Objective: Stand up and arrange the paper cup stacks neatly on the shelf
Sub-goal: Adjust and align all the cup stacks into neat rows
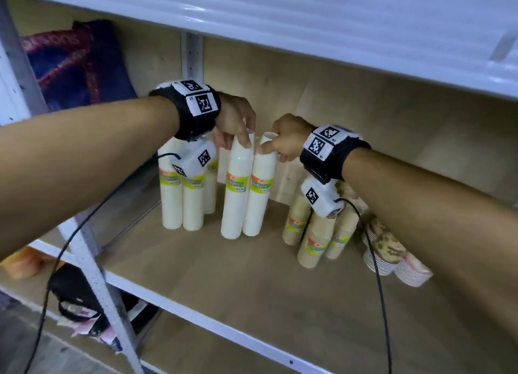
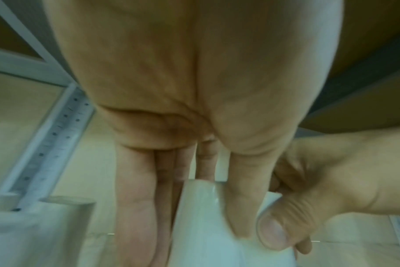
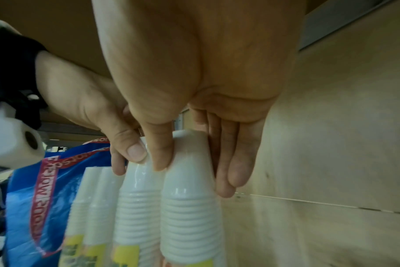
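Observation:
Two white paper cup stacks stand upright side by side mid-shelf. My left hand (image 1: 238, 141) grips the top of the left stack (image 1: 234, 200) from above, thumb in front and fingers behind; in the left wrist view, the left hand (image 2: 194, 207) wraps the same stack (image 2: 199, 234). My right hand (image 1: 269, 148) pinches the top of the right stack (image 1: 259, 194). The right wrist view shows the right hand (image 3: 192, 171) with thumb and fingers either side of that stack (image 3: 189, 216). The two stacks touch along their sides.
Three more white stacks (image 1: 179, 200) stand upright at back left. Brown stacks (image 1: 314, 233) lean together at right, with patterned cup stacks (image 1: 392, 256) lying beside them. A blue bag (image 1: 78, 65) sits beyond the post (image 1: 95, 275). The upper shelf (image 1: 308, 23) hangs close overhead.

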A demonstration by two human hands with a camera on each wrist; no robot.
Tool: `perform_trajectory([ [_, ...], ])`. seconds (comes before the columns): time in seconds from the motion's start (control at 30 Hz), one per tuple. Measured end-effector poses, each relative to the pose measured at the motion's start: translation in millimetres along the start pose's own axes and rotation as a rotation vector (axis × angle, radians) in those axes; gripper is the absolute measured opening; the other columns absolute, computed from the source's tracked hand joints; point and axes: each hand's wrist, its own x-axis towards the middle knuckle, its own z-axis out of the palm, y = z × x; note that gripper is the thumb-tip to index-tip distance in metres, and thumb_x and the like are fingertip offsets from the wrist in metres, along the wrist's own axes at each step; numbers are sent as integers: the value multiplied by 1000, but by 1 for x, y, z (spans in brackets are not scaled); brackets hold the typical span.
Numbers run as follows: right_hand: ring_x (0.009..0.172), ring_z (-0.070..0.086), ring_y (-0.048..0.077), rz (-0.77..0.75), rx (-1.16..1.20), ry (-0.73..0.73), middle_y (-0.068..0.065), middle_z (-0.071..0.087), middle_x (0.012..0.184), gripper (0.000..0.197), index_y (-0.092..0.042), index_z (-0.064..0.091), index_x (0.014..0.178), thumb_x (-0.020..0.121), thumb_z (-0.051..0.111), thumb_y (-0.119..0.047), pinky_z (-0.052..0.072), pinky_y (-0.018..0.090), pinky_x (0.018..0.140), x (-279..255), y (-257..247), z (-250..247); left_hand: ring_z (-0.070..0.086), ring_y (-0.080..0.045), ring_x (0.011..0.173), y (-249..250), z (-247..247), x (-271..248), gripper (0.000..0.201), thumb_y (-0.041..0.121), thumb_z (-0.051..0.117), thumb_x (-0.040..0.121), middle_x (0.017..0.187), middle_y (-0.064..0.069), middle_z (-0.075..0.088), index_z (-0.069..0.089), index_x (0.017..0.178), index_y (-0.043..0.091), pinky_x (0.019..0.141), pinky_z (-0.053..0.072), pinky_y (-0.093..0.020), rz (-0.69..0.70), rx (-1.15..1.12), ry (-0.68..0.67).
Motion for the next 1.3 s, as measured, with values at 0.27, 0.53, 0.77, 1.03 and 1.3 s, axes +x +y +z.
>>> perform_trajectory([
  [0.27, 93, 62, 18, 96, 30, 133, 2, 60, 123, 58, -12, 56, 121, 74, 79, -35, 48, 28, 70, 20, 42, -6, 63, -21, 74, 27, 12, 48, 42, 11, 72, 86, 124, -8, 55, 56, 125, 10, 49, 51, -24, 98, 83, 193],
  [0.53, 114, 57, 21, 134, -72, 176, 5, 57, 129, 52, -9, 55, 127, 84, 73, -32, 40, 24, 75, 41, 53, -3, 53, -25, 117, 18, 21, 87, 44, 12, 68, 87, 134, -5, 51, 55, 128, 11, 75, 39, -27, 129, 116, 311],
  [0.77, 126, 52, 22, 166, -43, 176, 5, 50, 141, 62, -11, 47, 138, 85, 73, -30, 39, 22, 82, 60, 57, 1, 54, -25, 117, 12, 23, 107, 47, 15, 69, 87, 135, -6, 51, 53, 130, 12, 75, 40, -26, 128, 73, 302],
  [1.03, 121, 55, 24, 162, 6, 219, 4, 54, 137, 57, -13, 48, 135, 86, 69, -32, 42, 25, 82, 77, 58, 8, 54, -27, 119, 13, 24, 120, 45, 12, 64, 90, 136, -8, 52, 50, 133, 8, 77, 41, -27, 132, 27, 306],
  [1.3, 114, 58, 25, 162, -42, 242, 5, 56, 131, 47, -15, 52, 127, 86, 63, -36, 40, 28, 75, 81, 61, 11, 54, -27, 120, 12, 23, 121, 44, 14, 61, 92, 137, -8, 51, 49, 134, 9, 78, 40, -27, 132, 12, 322],
])
